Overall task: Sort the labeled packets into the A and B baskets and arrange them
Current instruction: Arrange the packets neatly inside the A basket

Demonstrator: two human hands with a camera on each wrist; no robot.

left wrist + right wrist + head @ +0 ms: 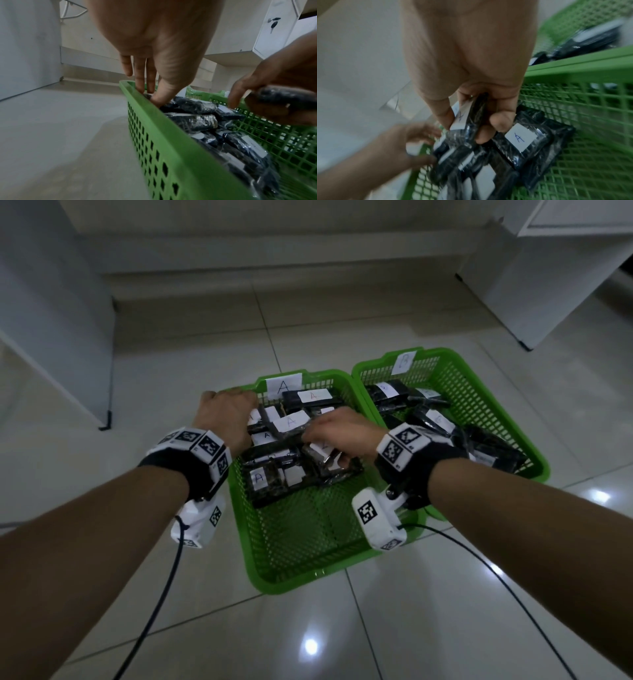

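Right hand (337, 430) grips one packet (467, 121) above two baskets (308, 563).

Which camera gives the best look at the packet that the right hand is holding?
The right wrist view: the held packet fills the middle, pinched between thumb and fingers of the right hand, its white "A" label readable. The head view hides most of it under that hand. The left wrist view shows only a dark, blurred end at the right edge.
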